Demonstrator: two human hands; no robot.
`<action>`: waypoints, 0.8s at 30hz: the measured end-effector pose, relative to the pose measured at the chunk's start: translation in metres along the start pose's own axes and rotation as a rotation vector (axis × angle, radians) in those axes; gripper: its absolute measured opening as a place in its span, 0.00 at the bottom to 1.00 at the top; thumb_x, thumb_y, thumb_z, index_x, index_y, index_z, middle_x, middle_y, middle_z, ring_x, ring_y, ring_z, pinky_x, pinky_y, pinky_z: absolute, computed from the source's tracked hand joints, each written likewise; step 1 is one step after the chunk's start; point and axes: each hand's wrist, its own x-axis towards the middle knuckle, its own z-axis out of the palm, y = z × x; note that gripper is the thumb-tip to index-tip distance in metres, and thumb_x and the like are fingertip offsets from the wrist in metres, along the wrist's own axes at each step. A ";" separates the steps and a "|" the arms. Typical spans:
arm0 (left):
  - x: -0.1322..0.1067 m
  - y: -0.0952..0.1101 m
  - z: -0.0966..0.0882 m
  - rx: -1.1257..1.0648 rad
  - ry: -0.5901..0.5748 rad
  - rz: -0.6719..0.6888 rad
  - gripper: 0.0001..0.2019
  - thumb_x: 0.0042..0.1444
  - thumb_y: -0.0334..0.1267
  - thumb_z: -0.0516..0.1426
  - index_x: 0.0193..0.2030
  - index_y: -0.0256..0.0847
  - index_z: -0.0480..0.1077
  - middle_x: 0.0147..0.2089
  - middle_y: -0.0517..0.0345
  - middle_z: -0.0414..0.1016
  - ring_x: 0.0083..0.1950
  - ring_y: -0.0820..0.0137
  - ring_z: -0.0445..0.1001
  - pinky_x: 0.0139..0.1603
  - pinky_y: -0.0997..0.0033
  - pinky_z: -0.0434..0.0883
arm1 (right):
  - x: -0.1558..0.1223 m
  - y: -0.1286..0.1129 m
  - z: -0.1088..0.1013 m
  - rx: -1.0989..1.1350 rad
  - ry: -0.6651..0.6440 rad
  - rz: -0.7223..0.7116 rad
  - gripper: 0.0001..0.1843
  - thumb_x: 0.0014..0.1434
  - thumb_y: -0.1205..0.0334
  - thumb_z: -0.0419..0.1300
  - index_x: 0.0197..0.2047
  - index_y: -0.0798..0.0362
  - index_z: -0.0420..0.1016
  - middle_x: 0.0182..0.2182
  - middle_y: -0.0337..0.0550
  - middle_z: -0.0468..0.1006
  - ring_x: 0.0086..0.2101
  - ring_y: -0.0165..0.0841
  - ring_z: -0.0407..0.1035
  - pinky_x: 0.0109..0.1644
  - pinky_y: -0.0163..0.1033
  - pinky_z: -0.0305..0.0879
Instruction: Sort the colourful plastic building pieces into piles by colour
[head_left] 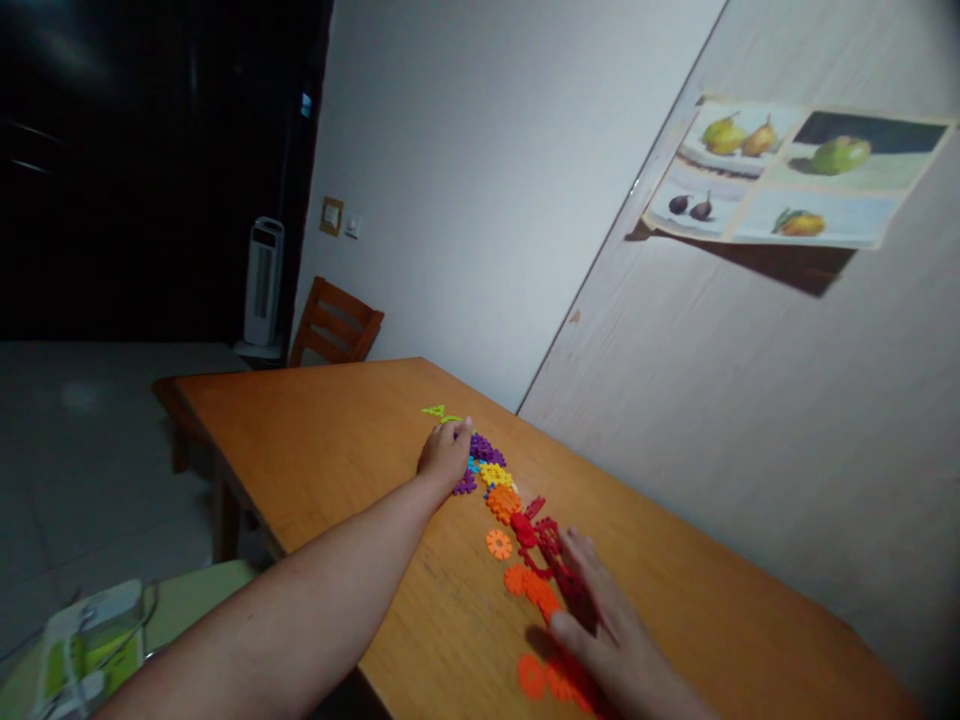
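Note:
My left hand [445,452] reaches far out over the table, at the far end of a row of plastic gear-shaped pieces. Its fingertips are hidden behind the hand, so any grip is unclear. Beside it lie purple gear pieces [487,449], and lime-green pieces [433,410] lie just beyond. Nearer along the row come yellow pieces [496,476], stacked orange pieces [504,502] and red pieces [524,530]. Close to me, my right hand [600,620] hovers beside the red pieces with thumb and fingers apart. Bright orange discs [531,677] lie below it, some partly covered.
The wooden table [315,430] runs along a wall with a fruit picture sheet [795,180]. A wooden chair [337,325] stands at its far end, near a white tower appliance [263,285]. At lower left, a white-and-green item with cables [94,640] rests on a pale green surface.

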 end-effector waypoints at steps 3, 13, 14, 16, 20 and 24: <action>-0.005 0.001 0.001 0.131 -0.023 0.042 0.25 0.68 0.55 0.45 0.53 0.40 0.74 0.60 0.41 0.74 0.63 0.56 0.69 0.63 0.58 0.62 | -0.022 0.019 -0.005 -0.135 -0.109 -0.053 0.57 0.42 0.37 0.74 0.72 0.30 0.56 0.74 0.33 0.45 0.72 0.56 0.35 0.74 0.68 0.33; -0.020 0.008 -0.005 0.404 -0.263 0.122 0.24 0.60 0.52 0.54 0.60 0.47 0.70 0.63 0.46 0.71 0.64 0.52 0.67 0.63 0.52 0.63 | 0.037 -0.010 0.017 -0.362 -0.056 -0.140 0.49 0.56 0.34 0.63 0.75 0.38 0.51 0.74 0.44 0.49 0.72 0.52 0.43 0.72 0.63 0.46; -0.021 0.009 -0.005 0.414 -0.270 0.125 0.24 0.60 0.52 0.54 0.60 0.47 0.70 0.62 0.47 0.71 0.63 0.52 0.68 0.63 0.52 0.63 | 0.045 -0.014 0.020 -0.394 -0.026 -0.162 0.48 0.57 0.34 0.62 0.75 0.41 0.53 0.74 0.47 0.52 0.71 0.52 0.47 0.71 0.62 0.49; -0.022 0.010 -0.006 0.424 -0.278 0.132 0.23 0.59 0.52 0.55 0.59 0.49 0.70 0.61 0.48 0.71 0.62 0.53 0.68 0.62 0.53 0.64 | 0.061 -0.019 0.024 -0.431 0.035 -0.202 0.45 0.58 0.35 0.61 0.73 0.46 0.59 0.70 0.52 0.60 0.68 0.51 0.56 0.69 0.58 0.55; -0.025 0.011 -0.007 0.407 -0.274 0.159 0.20 0.59 0.51 0.55 0.55 0.50 0.72 0.58 0.50 0.73 0.60 0.54 0.69 0.59 0.54 0.66 | 0.086 -0.023 0.032 -0.409 0.089 -0.273 0.37 0.59 0.40 0.63 0.65 0.52 0.71 0.59 0.54 0.74 0.57 0.47 0.68 0.61 0.50 0.65; -0.026 0.012 -0.006 0.376 -0.275 0.172 0.18 0.59 0.48 0.56 0.55 0.51 0.72 0.57 0.51 0.74 0.59 0.55 0.70 0.58 0.56 0.67 | 0.105 -0.021 0.037 -0.390 0.110 -0.308 0.27 0.61 0.43 0.61 0.57 0.51 0.76 0.48 0.51 0.79 0.49 0.43 0.72 0.53 0.45 0.68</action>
